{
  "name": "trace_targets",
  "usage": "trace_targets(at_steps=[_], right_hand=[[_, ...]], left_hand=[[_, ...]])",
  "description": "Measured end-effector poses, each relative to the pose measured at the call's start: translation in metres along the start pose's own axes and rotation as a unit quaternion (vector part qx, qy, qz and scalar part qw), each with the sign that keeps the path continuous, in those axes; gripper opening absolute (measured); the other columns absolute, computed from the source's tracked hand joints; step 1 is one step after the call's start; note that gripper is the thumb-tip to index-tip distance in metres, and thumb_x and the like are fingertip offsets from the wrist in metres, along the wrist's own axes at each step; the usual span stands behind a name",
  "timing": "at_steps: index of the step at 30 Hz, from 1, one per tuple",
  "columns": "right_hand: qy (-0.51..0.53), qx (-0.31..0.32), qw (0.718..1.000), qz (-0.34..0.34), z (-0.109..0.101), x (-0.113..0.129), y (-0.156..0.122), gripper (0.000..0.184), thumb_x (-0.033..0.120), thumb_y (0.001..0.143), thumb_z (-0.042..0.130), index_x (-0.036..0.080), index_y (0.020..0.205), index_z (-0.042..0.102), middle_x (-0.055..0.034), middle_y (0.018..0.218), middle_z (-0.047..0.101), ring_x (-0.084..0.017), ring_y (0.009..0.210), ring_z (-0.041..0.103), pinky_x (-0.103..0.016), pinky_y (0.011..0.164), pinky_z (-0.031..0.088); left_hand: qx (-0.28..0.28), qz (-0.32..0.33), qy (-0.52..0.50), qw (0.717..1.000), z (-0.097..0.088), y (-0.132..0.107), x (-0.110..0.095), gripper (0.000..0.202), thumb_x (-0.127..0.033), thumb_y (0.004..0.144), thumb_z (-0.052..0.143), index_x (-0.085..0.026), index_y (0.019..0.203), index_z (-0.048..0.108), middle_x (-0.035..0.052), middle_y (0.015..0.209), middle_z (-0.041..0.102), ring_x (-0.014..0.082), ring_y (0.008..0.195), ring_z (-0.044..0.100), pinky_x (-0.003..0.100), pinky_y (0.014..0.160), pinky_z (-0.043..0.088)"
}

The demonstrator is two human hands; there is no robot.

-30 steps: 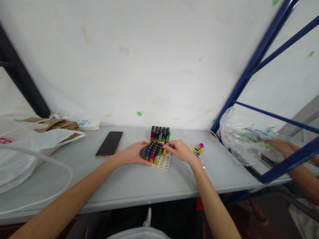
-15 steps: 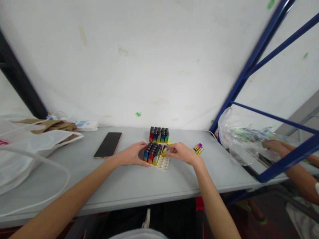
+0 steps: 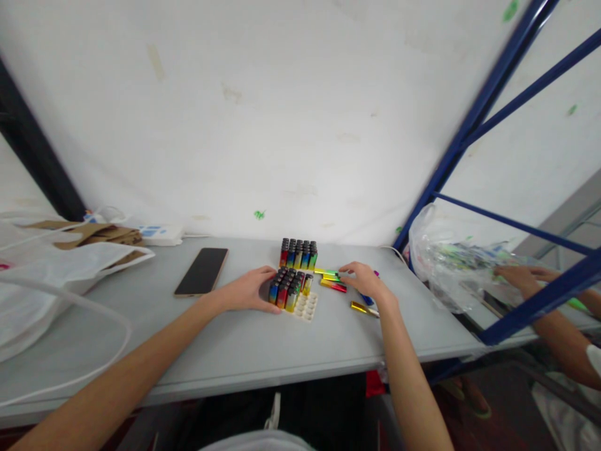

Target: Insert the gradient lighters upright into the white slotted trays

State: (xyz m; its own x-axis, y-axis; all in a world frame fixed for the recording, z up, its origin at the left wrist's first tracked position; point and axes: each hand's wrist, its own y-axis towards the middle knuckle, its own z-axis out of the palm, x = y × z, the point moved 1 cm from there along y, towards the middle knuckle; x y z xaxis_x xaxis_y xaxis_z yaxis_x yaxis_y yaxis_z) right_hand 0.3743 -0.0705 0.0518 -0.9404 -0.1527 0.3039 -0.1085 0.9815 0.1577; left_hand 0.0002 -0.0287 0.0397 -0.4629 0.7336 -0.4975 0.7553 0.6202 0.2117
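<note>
My left hand (image 3: 256, 289) curls around the left side of a white tray (image 3: 307, 307) with round-cornered sockets, its thumb at the near edge and its fingers at the back. Upright multicoloured lighters (image 3: 285, 289) with dark tops fill the tray's left part; sockets at the near right hold nothing. My right hand (image 3: 369, 280) is over loose lighters to the right, fingers apart, fingertips close to a green-and-yellow lighter (image 3: 331, 275). A red-and-yellow lighter (image 3: 333, 286) lies just in front of that one, and a gold lighter (image 3: 359, 307) lies nearer me. Others are partly hidden under the hand.
Behind the tray stands another block of upright lighters (image 3: 298, 254). A phone (image 3: 201, 271) lies at left, beside white plastic bags (image 3: 70, 282). On the right are a blue metal frame (image 3: 451, 163), a clear plastic bag (image 3: 425, 250) and another person's hands (image 3: 516, 275).
My right hand has left a yellow lighter standing in the tray and moved right to the loose lighters. My left hand stays at the tray.
</note>
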Motion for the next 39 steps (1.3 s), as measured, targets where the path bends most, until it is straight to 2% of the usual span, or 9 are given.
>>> trace_targets(at_steps=[6, 11, 17, 21, 23, 27, 31, 36, 39], right_hand=[[0.014, 0.040, 0.999, -0.006, 0.005, 0.002, 0.004, 0.025, 0.018, 0.089, 0.078, 0.016, 0.113, 0.083, -0.0128, 0.110, 0.083, -0.028, 0.103, 0.077, -0.035, 0.094, 0.056], [0.133, -0.028, 0.990, -0.020, 0.002, -0.005, 0.003, 0.023, 0.021, 0.084, 0.081, 0.018, 0.107, 0.081, -0.0118, 0.110, 0.081, -0.026, 0.101, 0.076, -0.039, 0.096, 0.058], [0.397, -0.105, 0.911, -0.041, -0.009, 0.011, 0.001, 0.041, 0.044, 0.083, 0.083, 0.021, 0.115, 0.075, -0.0098, 0.112, 0.079, -0.026, 0.112, 0.073, -0.041, 0.100, 0.058], [0.537, -0.079, 0.840, -0.021, -0.015, 0.034, -0.005, 0.050, 0.053, 0.085, 0.082, 0.024, 0.124, 0.070, -0.0092, 0.121, 0.073, -0.027, 0.106, 0.076, -0.043, 0.096, 0.060], [0.571, -0.063, 0.818, -0.014, -0.017, 0.044, -0.007, 0.052, 0.054, 0.084, 0.081, 0.027, 0.127, 0.069, -0.0081, 0.125, 0.069, -0.024, 0.097, 0.077, -0.040, 0.087, 0.062], [0.576, -0.076, 0.814, -0.032, -0.017, 0.061, -0.008, 0.051, 0.048, 0.084, 0.083, 0.028, 0.129, 0.070, -0.0045, 0.115, 0.069, -0.014, 0.078, 0.067, -0.030, 0.072, 0.057], [0.571, -0.090, 0.815, -0.034, -0.017, 0.073, -0.006, 0.046, 0.044, 0.079, 0.088, 0.022, 0.118, 0.077, -0.0040, 0.102, 0.073, -0.014, 0.075, 0.062, -0.029, 0.071, 0.053], [0.568, -0.059, 0.820, -0.034, -0.017, 0.083, -0.007, 0.047, 0.057, 0.082, 0.084, 0.018, 0.108, 0.076, -0.0065, 0.096, 0.076, -0.014, 0.069, 0.062, -0.029, 0.066, 0.052], [0.561, -0.028, 0.827, -0.024, -0.017, 0.089, -0.009, 0.053, 0.068, 0.087, 0.074, 0.022, 0.113, 0.068, 0.0014, 0.077, 0.068, -0.008, 0.048, 0.044, -0.023, 0.046, 0.036]], left_hand=[[0.007, -0.010, -0.003, 1.000, 0.000, -0.001, 0.000, 0.084, -0.070, 0.072, 0.089, -0.019, 0.136, 0.067, 0.0126, 0.141, 0.067, 0.0388, 0.131, 0.064, 0.045, 0.117, 0.048], [0.009, -0.013, -0.003, 1.000, -0.001, -0.001, -0.001, 0.085, -0.069, 0.072, 0.090, -0.020, 0.137, 0.067, 0.0127, 0.141, 0.067, 0.0387, 0.132, 0.064, 0.045, 0.117, 0.048], [0.011, -0.009, -0.009, 1.000, -0.001, 0.000, -0.002, 0.085, -0.069, 0.072, 0.089, -0.021, 0.138, 0.066, 0.0124, 0.142, 0.067, 0.0385, 0.133, 0.063, 0.045, 0.118, 0.047], [0.007, -0.006, -0.017, 1.000, -0.001, 0.000, -0.001, 0.086, -0.068, 0.070, 0.091, -0.021, 0.138, 0.067, 0.0123, 0.140, 0.068, 0.0398, 0.131, 0.064, 0.046, 0.117, 0.049], [0.003, -0.002, -0.017, 1.000, -0.001, 0.000, -0.001, 0.085, -0.069, 0.070, 0.091, -0.022, 0.137, 0.067, 0.0118, 0.139, 0.069, 0.0402, 0.130, 0.065, 0.047, 0.115, 0.050], [0.003, -0.001, -0.014, 1.000, -0.001, 0.000, -0.002, 0.085, -0.069, 0.071, 0.090, -0.022, 0.138, 0.067, 0.0121, 0.141, 0.068, 0.0393, 0.130, 0.065, 0.046, 0.115, 0.050], [0.004, -0.002, -0.014, 1.000, -0.001, 0.000, -0.002, 0.084, -0.067, 0.072, 0.090, -0.021, 0.138, 0.066, 0.0127, 0.140, 0.068, 0.0389, 0.129, 0.065, 0.046, 0.115, 0.050], [0.005, -0.006, -0.020, 1.000, 0.000, 0.000, -0.001, 0.086, -0.069, 0.070, 0.091, -0.020, 0.137, 0.067, 0.0140, 0.140, 0.068, 0.0396, 0.131, 0.064, 0.047, 0.117, 0.048], [0.006, -0.008, -0.020, 1.000, -0.001, 0.000, -0.001, 0.086, -0.069, 0.070, 0.091, -0.021, 0.137, 0.067, 0.0139, 0.140, 0.068, 0.0397, 0.131, 0.064, 0.047, 0.116, 0.049]])
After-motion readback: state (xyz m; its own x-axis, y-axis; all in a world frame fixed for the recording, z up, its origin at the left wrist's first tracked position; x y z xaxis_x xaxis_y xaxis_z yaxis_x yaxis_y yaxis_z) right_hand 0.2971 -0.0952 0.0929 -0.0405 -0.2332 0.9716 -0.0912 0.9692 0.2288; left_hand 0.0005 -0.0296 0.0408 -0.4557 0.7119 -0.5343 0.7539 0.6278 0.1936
